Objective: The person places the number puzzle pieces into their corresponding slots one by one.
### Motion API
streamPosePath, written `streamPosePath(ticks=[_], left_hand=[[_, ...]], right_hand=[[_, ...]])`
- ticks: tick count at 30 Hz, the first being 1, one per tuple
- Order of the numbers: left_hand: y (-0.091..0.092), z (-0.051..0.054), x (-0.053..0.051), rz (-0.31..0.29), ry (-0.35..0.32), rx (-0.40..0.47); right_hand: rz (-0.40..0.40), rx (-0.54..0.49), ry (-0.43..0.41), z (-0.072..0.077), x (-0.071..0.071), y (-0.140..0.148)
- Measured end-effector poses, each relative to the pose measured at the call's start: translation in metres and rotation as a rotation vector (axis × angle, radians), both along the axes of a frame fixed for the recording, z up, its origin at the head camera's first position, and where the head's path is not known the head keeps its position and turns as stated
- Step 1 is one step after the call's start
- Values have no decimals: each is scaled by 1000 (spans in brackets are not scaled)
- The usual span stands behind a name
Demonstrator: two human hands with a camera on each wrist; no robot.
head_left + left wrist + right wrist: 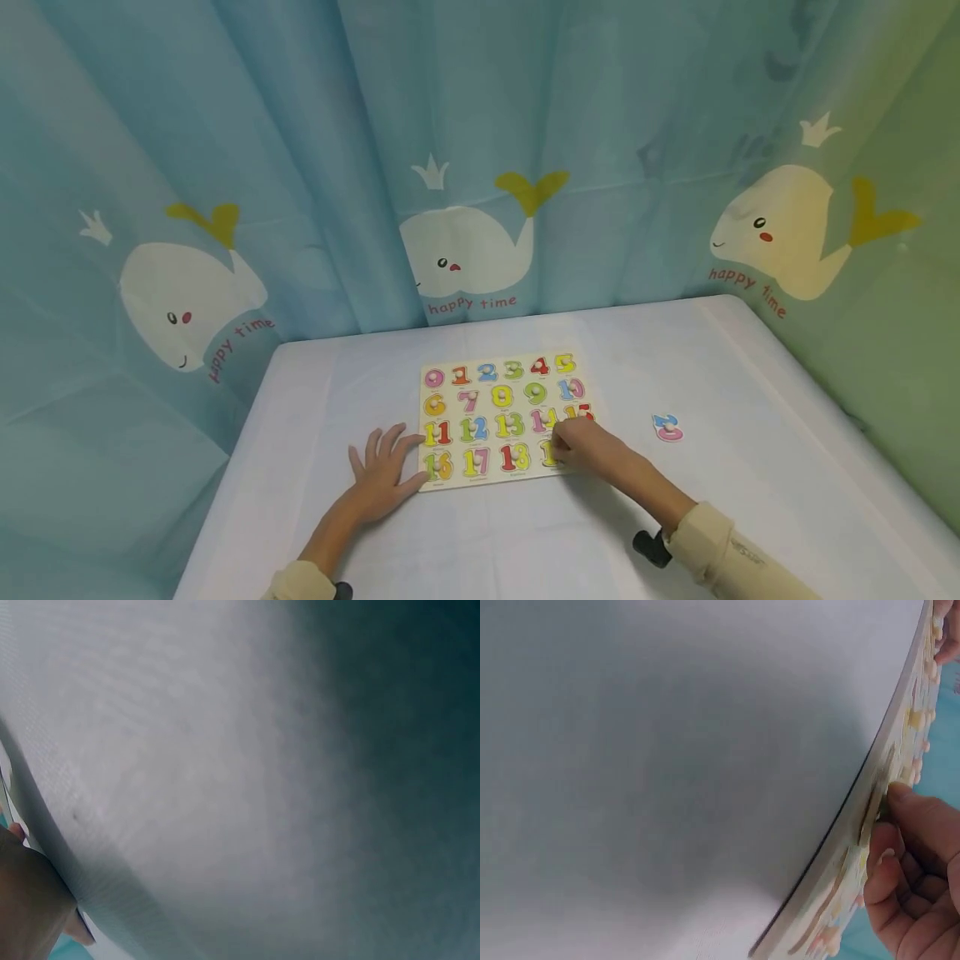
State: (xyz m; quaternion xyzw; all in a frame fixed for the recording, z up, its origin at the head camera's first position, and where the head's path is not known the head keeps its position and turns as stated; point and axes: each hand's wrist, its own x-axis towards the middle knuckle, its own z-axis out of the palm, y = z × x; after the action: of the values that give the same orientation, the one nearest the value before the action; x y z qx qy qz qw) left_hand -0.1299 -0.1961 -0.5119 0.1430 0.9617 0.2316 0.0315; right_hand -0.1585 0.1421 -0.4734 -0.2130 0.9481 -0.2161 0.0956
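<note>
A number puzzle board (491, 481) lies on the white table, filled with colourful knobbed number pieces. Along its left edge my left hand (378, 479) rests with spread fingers, the thumb and index finger touching the board near the 16 and the 11. At the lower right corner, my right hand (588, 446) pinches a number piece (871, 806) by its knob; in the right wrist view the piece looks slightly tilted over the board. My fingers hide most of it in the head view. The left wrist view has mostly table cloth and part of the left hand (34, 900).
To the right of the board lies a loose 20 piece (667, 427), blue and pink. The white table (525, 550) meets a blue-green curtain (600, 108) with printed whales at its far side, and the curtain also runs along both sides.
</note>
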Motion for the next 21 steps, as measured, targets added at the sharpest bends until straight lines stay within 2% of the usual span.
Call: streamPosePath(ticks=[6,11,14,17,21], left_hand=[[2,1,0,-1,-9,1],[3,2,0,-7,-18,4],[3,2,0,-10,-1,8],[2,0,0,-4,6,-3],[1,-2,0,6,-4,-17]], right_hand=[[-44,26,-9,-1,1,-7],[-82,-8,16,-4,5,-5],[-106,-30,19,-7,7,-6],[-105,-26,23,-9,8,-8],[-67,14,91,-13,10,-9]])
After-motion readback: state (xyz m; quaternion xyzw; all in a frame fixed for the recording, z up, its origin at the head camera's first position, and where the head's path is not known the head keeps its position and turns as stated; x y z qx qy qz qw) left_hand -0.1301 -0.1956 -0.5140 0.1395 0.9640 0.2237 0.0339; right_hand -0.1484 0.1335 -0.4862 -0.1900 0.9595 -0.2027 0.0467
